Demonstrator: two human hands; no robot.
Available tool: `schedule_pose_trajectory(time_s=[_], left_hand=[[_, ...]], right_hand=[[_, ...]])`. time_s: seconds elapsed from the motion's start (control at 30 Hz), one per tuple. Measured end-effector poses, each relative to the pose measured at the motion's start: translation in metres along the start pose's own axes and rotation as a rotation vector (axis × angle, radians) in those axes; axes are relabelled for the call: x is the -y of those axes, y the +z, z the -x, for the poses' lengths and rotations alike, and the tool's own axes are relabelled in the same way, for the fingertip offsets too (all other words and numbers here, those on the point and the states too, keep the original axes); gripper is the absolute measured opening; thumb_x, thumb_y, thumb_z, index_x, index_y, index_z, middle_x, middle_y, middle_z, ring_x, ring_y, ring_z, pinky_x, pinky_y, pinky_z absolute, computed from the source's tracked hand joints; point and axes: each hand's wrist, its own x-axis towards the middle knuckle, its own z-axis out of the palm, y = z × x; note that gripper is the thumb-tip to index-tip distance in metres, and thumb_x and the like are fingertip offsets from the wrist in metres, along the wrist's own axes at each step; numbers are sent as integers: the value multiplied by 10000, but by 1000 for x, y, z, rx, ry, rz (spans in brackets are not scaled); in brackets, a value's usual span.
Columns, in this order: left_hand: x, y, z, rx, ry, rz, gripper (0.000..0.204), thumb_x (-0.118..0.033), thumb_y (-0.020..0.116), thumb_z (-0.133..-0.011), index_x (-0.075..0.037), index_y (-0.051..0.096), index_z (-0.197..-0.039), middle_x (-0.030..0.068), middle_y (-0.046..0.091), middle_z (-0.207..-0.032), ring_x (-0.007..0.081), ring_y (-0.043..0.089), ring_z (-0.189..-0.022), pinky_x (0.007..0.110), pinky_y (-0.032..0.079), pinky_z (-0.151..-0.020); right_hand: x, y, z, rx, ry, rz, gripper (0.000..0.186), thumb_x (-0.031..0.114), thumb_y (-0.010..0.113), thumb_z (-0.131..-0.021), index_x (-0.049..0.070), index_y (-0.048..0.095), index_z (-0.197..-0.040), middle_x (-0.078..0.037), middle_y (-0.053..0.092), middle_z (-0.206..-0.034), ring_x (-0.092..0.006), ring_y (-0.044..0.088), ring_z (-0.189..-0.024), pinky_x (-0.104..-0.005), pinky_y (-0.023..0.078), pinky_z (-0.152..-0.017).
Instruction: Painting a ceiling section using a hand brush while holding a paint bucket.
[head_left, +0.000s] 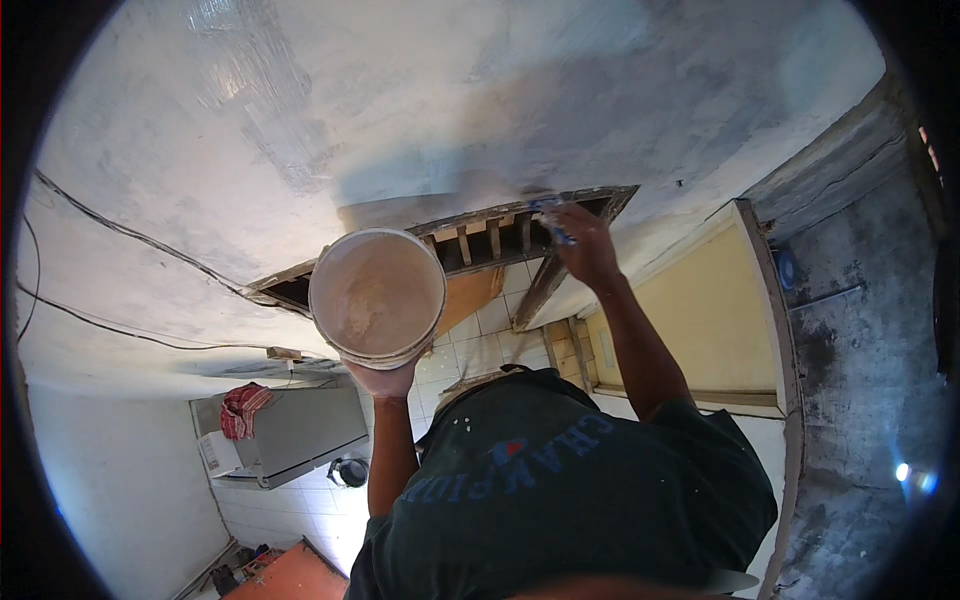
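A round white bucket (335, 345) is tipped so that its open mouth faces up at me. Whitish, paint-like residue coats its inside, with a pinkish-tan patch at the bottom. My left hand (385, 376) grips the bucket at its lower side, and most of the fingers are hidden behind it. Higher up on the right, my right hand (585, 245) is closed around what looks like a paintbrush (550, 205) with blue and white on it. Its tip is at the wall (440, 130), just above a wooden vent frame (610, 195); the bristles are hard to make out.
Dark cables (140, 238) run along the wall at the left. Below stand a grey cabinet (310, 430) with a red cloth (243, 410) on it, a dark round pot (348, 472) and an orange surface (285, 578). A wood-framed yellow panel (700, 310) is at the right.
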Motion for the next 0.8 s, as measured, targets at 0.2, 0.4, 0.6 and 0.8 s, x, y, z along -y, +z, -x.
schedule_pose_trajectory(time_s=[0.2, 0.4, 0.6, 0.8], left_hand=[[-19, 5, -9, 59, -102, 165, 1180, -175, 990, -519, -14, 303, -1464, 148, 523, -1394, 257, 591, -1199, 426, 552, -992], [21, -6, -8, 97, 120, -195, 1150, -255, 932, -633, -96, 201, -1506, 109, 459, -1470, 256, 501, -1319, 441, 402, -1135], [20, -13, 1, 13, 88, -9, 920, -342, 848, -768, -52, 338, -1477, 158, 477, -1453, 301, 533, -1290, 473, 479, -1063], [33, -29, -4, 60, -477, 1213, 764, -639, 311, -982, -117, 310, -1540, 138, 406, -1525, 338, 402, -1403, 538, 332, -1166]], right_hand=[[17, 28, 2, 83, -96, -466, 257, -78, 678, -803, 22, 726, -1035, -151, 725, -1103, -306, 705, -1050, -383, 567, -903], [-37, -9, 18, -206, 57, -167, 201, -72, 650, -825, -7, 722, -1002, -176, 725, -1035, -334, 708, -991, -373, 557, -858], [-14, -63, 29, -404, 396, -165, 130, 62, 755, -864, -27, 717, -951, -142, 737, -944, -216, 710, -876, -316, 538, -773], [40, -65, -6, -308, 460, -749, 130, 14, 760, -840, -15, 734, -964, -118, 748, -951, -181, 697, -877, -326, 552, -768]])
